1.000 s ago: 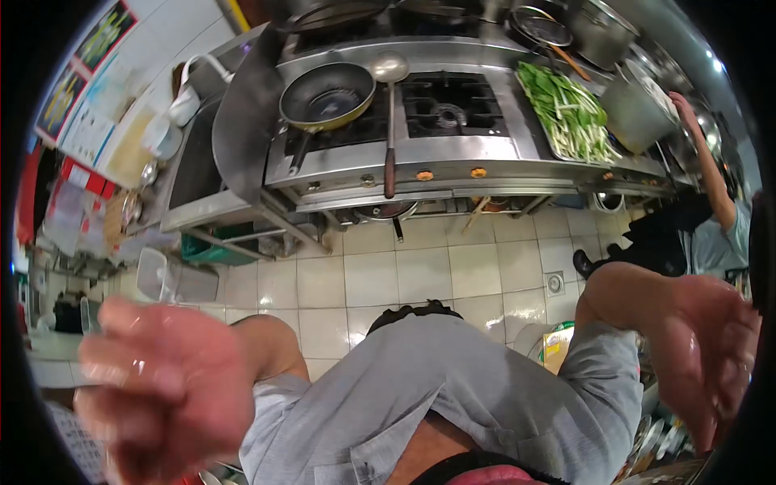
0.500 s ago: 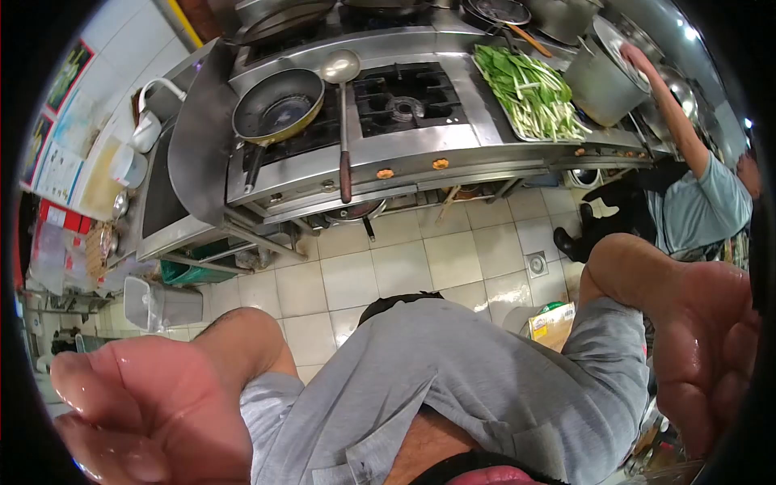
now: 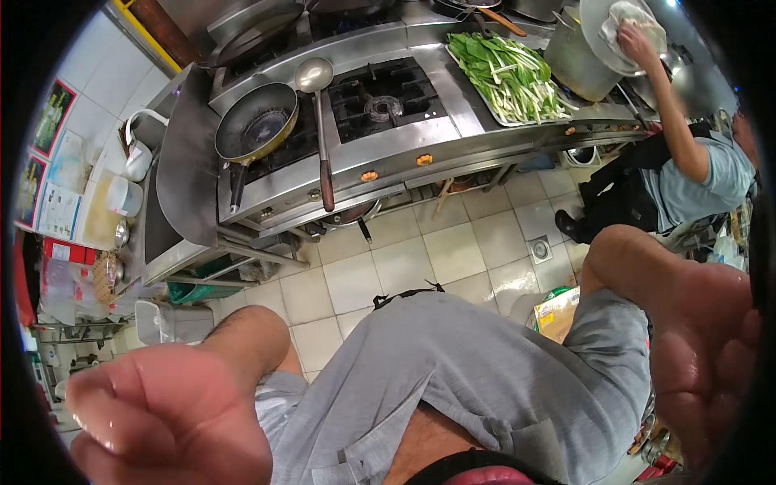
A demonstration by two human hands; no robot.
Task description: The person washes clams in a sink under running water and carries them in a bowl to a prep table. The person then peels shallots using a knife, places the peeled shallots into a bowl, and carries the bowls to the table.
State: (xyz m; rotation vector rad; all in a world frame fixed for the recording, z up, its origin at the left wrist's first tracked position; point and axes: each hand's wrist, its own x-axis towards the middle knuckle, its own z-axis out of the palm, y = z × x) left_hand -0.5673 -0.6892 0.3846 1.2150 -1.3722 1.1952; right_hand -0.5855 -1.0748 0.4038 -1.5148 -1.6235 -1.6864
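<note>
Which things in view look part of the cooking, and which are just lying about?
Likely part of the cooking:
frying pan
ladle beside it
leafy greens
large pot
lid, held up by a co-worker

Seemingly just lying about:
grey bin on the floor
cardboard box
white tub

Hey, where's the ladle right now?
In the head view, upper left of centre: the ladle lies on the stove, just right of the frying pan, its handle jutting past the front edge.
</note>
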